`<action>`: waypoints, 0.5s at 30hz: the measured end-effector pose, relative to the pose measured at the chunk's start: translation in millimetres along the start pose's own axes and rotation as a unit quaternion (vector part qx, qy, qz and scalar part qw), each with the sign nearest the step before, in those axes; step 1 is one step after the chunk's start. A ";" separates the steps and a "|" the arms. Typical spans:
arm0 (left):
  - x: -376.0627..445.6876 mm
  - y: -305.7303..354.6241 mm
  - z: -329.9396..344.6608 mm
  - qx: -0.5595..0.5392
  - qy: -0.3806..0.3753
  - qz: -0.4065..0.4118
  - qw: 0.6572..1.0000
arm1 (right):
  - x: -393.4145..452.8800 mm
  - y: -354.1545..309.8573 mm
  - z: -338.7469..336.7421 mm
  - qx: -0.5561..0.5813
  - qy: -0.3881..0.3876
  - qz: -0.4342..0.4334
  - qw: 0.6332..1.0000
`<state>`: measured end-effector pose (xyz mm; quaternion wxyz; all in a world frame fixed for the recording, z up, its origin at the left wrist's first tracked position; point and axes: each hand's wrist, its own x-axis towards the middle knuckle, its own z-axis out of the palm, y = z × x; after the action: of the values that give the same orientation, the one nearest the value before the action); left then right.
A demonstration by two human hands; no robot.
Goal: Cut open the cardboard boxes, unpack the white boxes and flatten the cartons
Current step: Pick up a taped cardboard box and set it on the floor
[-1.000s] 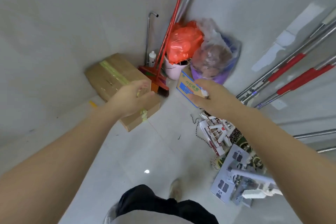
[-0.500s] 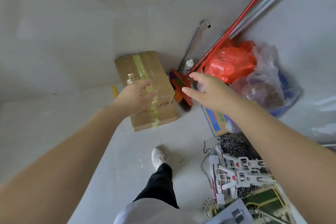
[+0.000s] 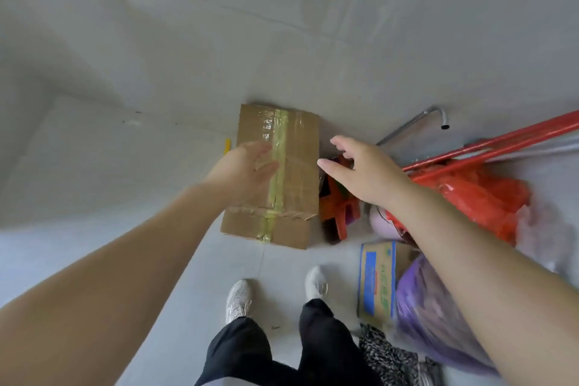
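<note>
Nearest to us: two pale sneakers (image 3: 238,299) and black trousers (image 3: 241,351) on the light grey tiled floor (image 3: 156,276). To our right, a purple plastic bag (image 3: 429,310) sat against a small blue-and-green printed carton (image 3: 376,279), with a black-and-white patterned cloth (image 3: 388,354) in front of both.

Both bare arms were stretched forward. Left hand (image 3: 242,172) was over the left side of the brown rectangular cardboard box (image 3: 300,178), grip wide, fingers loosely spread, holding nothing; we couldn't tell whether it touched the top. Right hand (image 3: 360,169) was just off the box's right edge, apart from it, grip wide too, fingers extended, empty.

The box lay flat on the floor just ahead of the shoes, its far end near the wall (image 3: 282,25), sealed by a yellowish tape strip (image 3: 277,166) down the middle and clear tape around it. A small yellow object (image 3: 226,146) lay on the floor by its far-left side, too small to identify.

Right of the box: an orange-red broom head (image 3: 340,213), a red plastic bag (image 3: 476,197), long red poles (image 3: 501,142). Behind them, a bent metal tube (image 3: 416,122) leaned by the wall.
</note>
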<state>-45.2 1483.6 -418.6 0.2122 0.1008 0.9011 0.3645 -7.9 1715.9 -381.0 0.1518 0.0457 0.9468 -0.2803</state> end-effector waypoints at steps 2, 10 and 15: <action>20.8 -2.5 9.7 -0.003 0.028 -0.028 0.999 | 41.9 14.5 0.1 -0.017 -0.030 -0.029 0.999; 138.7 -37.5 109.8 0.053 0.083 -0.151 0.984 | 217.9 100.4 35.7 -0.113 -0.127 -0.109 0.979; 218.2 -97.0 183.0 0.092 0.107 -0.149 0.979 | 318.8 166.3 99.5 -0.198 -0.130 -0.129 0.963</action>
<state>-158.5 1600.1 -671.7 0.1562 -0.0551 0.9531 0.2534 -256.1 1801.7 -646.0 0.2421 -0.1447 0.9533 -0.1078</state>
